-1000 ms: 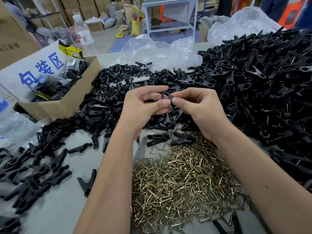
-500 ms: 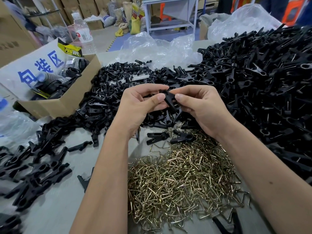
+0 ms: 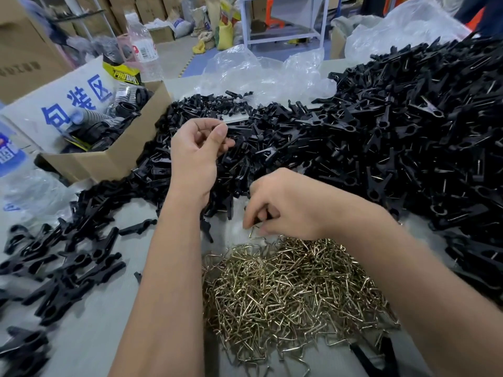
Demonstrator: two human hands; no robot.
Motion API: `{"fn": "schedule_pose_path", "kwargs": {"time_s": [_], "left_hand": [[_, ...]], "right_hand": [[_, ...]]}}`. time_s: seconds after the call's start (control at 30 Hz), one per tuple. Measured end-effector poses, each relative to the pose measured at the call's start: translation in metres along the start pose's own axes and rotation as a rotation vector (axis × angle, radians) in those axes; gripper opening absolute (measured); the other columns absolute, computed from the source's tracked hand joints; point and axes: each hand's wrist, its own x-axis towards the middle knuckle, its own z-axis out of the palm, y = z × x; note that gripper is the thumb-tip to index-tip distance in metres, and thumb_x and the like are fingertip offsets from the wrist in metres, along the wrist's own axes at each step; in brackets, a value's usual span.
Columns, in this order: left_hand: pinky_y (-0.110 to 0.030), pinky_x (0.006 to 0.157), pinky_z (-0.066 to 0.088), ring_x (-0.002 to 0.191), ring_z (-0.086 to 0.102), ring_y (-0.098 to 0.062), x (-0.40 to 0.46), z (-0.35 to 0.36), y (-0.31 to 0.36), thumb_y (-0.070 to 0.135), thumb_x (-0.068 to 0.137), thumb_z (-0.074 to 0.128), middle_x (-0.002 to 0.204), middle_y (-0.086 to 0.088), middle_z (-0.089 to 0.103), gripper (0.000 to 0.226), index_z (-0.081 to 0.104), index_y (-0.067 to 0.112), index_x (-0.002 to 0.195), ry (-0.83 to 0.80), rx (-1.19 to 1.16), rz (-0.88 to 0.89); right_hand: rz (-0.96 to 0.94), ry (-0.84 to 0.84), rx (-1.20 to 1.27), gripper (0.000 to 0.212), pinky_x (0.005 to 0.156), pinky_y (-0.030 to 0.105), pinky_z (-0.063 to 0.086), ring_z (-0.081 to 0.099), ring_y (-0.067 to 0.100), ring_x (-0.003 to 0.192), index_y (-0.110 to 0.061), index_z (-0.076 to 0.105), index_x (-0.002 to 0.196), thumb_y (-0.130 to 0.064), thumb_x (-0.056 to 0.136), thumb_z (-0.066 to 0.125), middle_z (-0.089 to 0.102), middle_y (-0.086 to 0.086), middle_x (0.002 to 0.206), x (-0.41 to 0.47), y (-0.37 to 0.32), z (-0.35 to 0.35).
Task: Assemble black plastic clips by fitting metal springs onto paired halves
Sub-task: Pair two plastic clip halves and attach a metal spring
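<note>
1. The right hand [image 3: 288,205] reaches down at the far edge of the spring pile [image 3: 294,295], fingertips pinching one bent wire spring [image 3: 257,232].
2. The left hand [image 3: 196,156] hovers beyond the spring pile, over the loose clip halves [image 3: 245,148], thumb and forefinger pinched; whether they grip anything, I cannot tell.
3. Judgement: lift a single spring clear before pairing halves; the wires interlock, so a slight shake should shed hangers-on.
4. Springs: thin brassy wire, angular, glossy, tangled. Halves: matte black moulded plastic, forked, stiff.
5. Right of the spring pile rises a deep heap of clips [image 3: 408,137], wire showing in many.
6. Left of it, more black pieces [image 3: 62,268] lie on the pale table [image 3: 95,336]; beyond them stands a cardboard box [image 3: 114,156].
7. Crumpled clear plastic sheet [image 3: 266,74] lies behind.
</note>
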Motion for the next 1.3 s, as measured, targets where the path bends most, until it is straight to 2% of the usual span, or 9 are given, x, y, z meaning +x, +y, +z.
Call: {"fn": "schedule_pose_path", "kwargs": {"time_s": [0.1, 0.33, 0.43, 0.5, 0.63, 0.73, 0.8, 0.93, 1.3], "left_hand": [[-0.023, 0.074, 0.055, 0.072, 0.069, -0.009, -0.001, 0.001, 0.001, 0.009, 0.101, 0.065, 0.081, -0.003, 0.066, 0.002, 0.064, 0.011, 0.101, 0.009, -0.014, -0.006], [-0.022, 0.075, 0.055, 0.071, 0.068, -0.008, -0.003, 0.005, 0.002, 0.005, 0.101, 0.063, 0.076, 0.004, 0.066, 0.007, 0.064, 0.004, 0.109, 0.01, -0.043, -0.029], [-0.025, 0.079, 0.057, 0.074, 0.069, -0.009, -0.004, 0.004, 0.002, 0.005, 0.102, 0.063, 0.077, 0.005, 0.069, 0.012, 0.069, 0.004, 0.111, -0.011, -0.025, -0.032], [-0.026, 0.081, 0.057, 0.076, 0.07, -0.011, -0.005, 0.003, 0.002, 0.003, 0.101, 0.064, 0.078, 0.003, 0.07, 0.012, 0.07, 0.004, 0.11, -0.024, -0.036, -0.032], [-0.025, 0.084, 0.057, 0.086, 0.073, -0.018, -0.007, 0.002, 0.003, -0.004, 0.095, 0.068, 0.087, -0.006, 0.071, 0.015, 0.072, 0.004, 0.107, -0.051, -0.094, -0.016], [-0.029, 0.087, 0.059, 0.089, 0.075, -0.022, -0.01, 0.003, 0.003, -0.008, 0.088, 0.074, 0.092, -0.008, 0.074, 0.022, 0.073, 0.003, 0.107, -0.115, -0.066, 0.018], [-0.028, 0.085, 0.06, 0.088, 0.077, -0.021, -0.011, 0.005, 0.003, -0.008, 0.085, 0.076, 0.092, -0.008, 0.078, 0.026, 0.076, 0.007, 0.106, -0.168, -0.059, 0.007], [-0.024, 0.083, 0.06, 0.087, 0.079, -0.022, -0.014, 0.007, 0.005, -0.005, 0.082, 0.08, 0.094, -0.01, 0.08, 0.029, 0.079, 0.013, 0.105, -0.296, -0.056, -0.02], [-0.025, 0.08, 0.061, 0.086, 0.079, -0.025, -0.018, 0.013, 0.005, 0.003, 0.077, 0.082, 0.096, -0.017, 0.079, 0.028, 0.081, 0.012, 0.103, -0.41, -0.12, -0.075]], "right_hand": [[0.074, -0.032, -0.126, 0.04, 0.084, 0.027, 0.045, 0.055, 0.012, 0.099, -0.037, 0.075, 0.12, -0.026, 0.083, 0.085, 0.044, -0.013, 0.103, 0.002, -0.003, 0.006], [0.068, -0.04, -0.073, 0.014, 0.09, 0.037, 0.049, 0.053, 0.015, 0.104, -0.025, 0.075, 0.089, -0.013, 0.085, 0.081, 0.047, -0.006, 0.108, 0.0, -0.004, 0.01], [0.058, -0.039, -0.052, 0.013, 0.088, 0.028, 0.049, 0.055, 0.006, 0.099, -0.022, 0.073, 0.087, -0.012, 0.086, 0.081, 0.055, -0.01, 0.101, 0.001, -0.001, 0.009], [0.058, -0.009, 0.037, 0.014, 0.073, 0.013, 0.05, 0.061, -0.004, 0.08, -0.02, 0.072, 0.084, -0.009, 0.087, 0.081, 0.062, -0.015, 0.081, -0.001, 0.003, 0.005], [0.136, 0.319, 0.55, 0.01, 0.06, 0.018, 0.056, 0.07, 0.007, 0.06, -0.013, 0.073, 0.091, -0.003, 0.093, 0.074, 0.074, 0.0, 0.072, -0.009, 0.017, -0.002], [0.247, 0.681, 1.074, 0.009, 0.069, 0.027, 0.062, 0.076, 0.024, 0.071, -0.003, 0.076, 0.097, 0.003, 0.092, 0.072, 0.076, 0.011, 0.077, -0.012, 0.028, -0.007], [0.298, 0.862, 1.242, 0.007, 0.067, 0.026, 0.062, 0.077, 0.028, 0.075, -0.002, 0.076, 0.093, 0.003, 0.089, 0.075, 0.076, 0.014, 0.079, -0.012, 0.032, -0.008], [0.403, 1.004, 1.129, 0.008, 0.055, 0.021, 0.054, 0.077, 0.021, 0.071, -0.011, 0.078, 0.084, -0.006, 0.083, 0.085, 0.078, 0.009, 0.079, -0.008, 0.032, -0.006], [0.487, 0.922, 1.121, 0.014, 0.058, 0.023, 0.056, 0.075, 0.022, 0.065, -0.009, 0.076, 0.081, -0.008, 0.077, 0.089, 0.078, 0.011, 0.077, -0.005, 0.029, -0.004]]}}
